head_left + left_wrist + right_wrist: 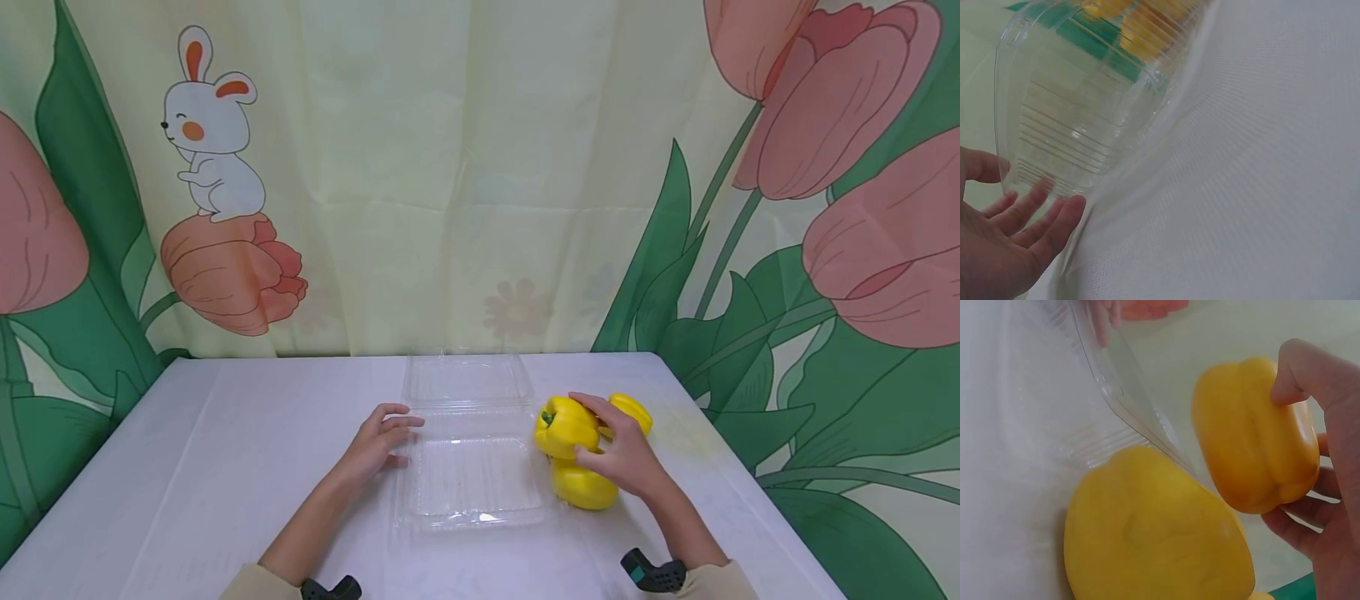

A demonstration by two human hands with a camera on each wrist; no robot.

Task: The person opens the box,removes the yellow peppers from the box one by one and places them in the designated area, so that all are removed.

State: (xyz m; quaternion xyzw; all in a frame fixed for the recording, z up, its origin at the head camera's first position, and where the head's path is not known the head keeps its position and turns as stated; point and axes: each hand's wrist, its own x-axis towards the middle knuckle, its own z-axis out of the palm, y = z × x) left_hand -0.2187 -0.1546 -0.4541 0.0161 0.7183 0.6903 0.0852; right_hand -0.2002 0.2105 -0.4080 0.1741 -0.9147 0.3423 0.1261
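A clear plastic clamshell container (480, 475) lies unfolded on the table, its lid (468, 381) toward the back. My left hand (378, 442) touches the container's left side, fingers extended along the rim in the left wrist view. To the right, my right hand (618, 450) grips a yellow bell pepper (567, 427) with a green stem, thumb on one side and fingers on the other (1254, 434). Another yellow bell pepper (585, 486) sits below it, and part of a further yellow pepper (632, 411) shows behind the right hand.
A white cloth covers the table (247, 450). Behind its back edge hangs a curtain (465, 183) printed with tulips and a rabbit. A dark band with a small device (654, 573) is on the right wrist, and a similar one (332, 588) on the left.
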